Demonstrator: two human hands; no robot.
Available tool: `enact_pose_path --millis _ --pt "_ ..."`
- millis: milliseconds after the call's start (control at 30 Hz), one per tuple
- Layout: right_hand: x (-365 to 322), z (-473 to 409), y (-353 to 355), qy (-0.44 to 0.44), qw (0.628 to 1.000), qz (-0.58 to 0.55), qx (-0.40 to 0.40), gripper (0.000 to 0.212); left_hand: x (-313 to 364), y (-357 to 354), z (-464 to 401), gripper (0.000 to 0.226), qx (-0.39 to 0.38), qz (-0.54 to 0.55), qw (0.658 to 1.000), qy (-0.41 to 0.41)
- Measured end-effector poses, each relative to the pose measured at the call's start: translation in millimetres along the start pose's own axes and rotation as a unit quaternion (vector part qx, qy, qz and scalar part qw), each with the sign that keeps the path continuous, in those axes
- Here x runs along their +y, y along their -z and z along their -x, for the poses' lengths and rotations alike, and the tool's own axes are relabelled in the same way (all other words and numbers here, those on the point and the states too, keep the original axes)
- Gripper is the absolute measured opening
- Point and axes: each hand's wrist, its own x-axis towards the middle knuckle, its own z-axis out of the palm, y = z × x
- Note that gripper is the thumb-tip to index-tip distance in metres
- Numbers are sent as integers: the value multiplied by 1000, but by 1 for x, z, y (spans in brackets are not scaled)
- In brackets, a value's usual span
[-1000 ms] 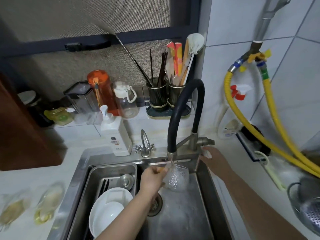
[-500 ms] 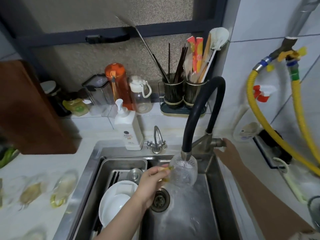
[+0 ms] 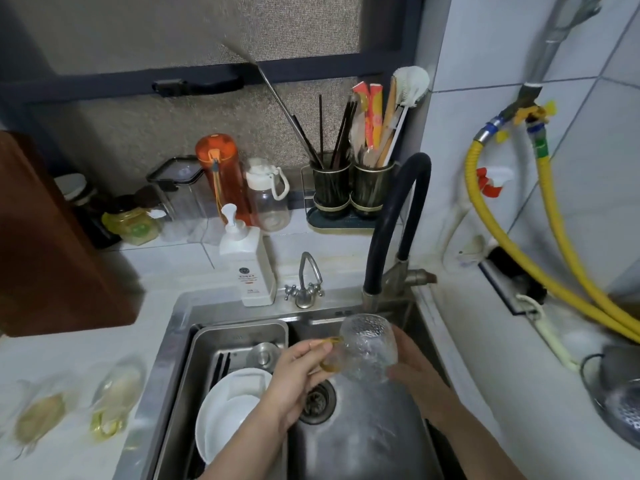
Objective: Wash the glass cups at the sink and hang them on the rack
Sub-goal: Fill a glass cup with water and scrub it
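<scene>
Textured clear glass cup [image 3: 367,348], amber handle: you are holding it over the sink [image 3: 173,327] basin with both hands.

Your left hand [image 3: 298,372] is pinching the handle, thumb and forefinger curled round it, with the cup just right of that hand. Your right hand [image 3: 412,362] is cupping the far side of the bowl, fingers curved against the glass. The cup is sitting between your two hands, just below the black faucet [image 3: 398,216] spout and above the drain [image 3: 317,398]. White plates [image 3: 228,410] are lying in a steel tub left of your left hand. A soap dispenser [image 3: 247,261] is standing beyond it on the counter.
</scene>
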Motion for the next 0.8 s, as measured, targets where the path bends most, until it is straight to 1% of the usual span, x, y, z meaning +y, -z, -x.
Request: enact_pose_path --millis 33,100,167,200,233,300,333,367,400,467,567,667,800 --pt "0 6 -9 3 1000 -21 -3 68 -1 3 2 22 -4 1 1000 2" --pt "1 15 -21 9 999 -28 20 69 -4 11 6 21 -11 -13 1000 0" --pt "1 24 -35 10 999 -5 49 70 -9 16 11 21 -16 -52 998 -9" --pt "2 27 -41 6 998 12 66 71 -13 18 12 26 -15 -73 997 -13" --pt "3 30 -46 3 996 25 87 70 -17 20 15 38 -19 -93 995 -18" --pt "2 36 -58 7 990 25 138 52 -25 24 18 65 -43 -118 992 -29" --pt "1 38 -64 8 987 21 157 43 -27 26 20 74 -55 -127 990 -34" --pt "-2 42 -71 7 984 20 175 39 -28 26 22 76 -62 -139 987 -44" --pt "-2 44 -75 4 981 24 191 37 -27 27 24 72 -67 -152 984 -58" --pt "-4 50 -82 5 978 23 206 34 -24 27 30 55 -68 -178 978 -90" --pt "-7 58 -89 11 981 9 193 36 -15 25 38 35 -67 -185 974 -116" --pt "-9 66 -99 15 982 0 186 42 -11 30 44 29 -82 -138 984 -74" --pt "-1 76 -108 13 968 -39 247 44 -9 35 49 29 -97 -104 990 -16"
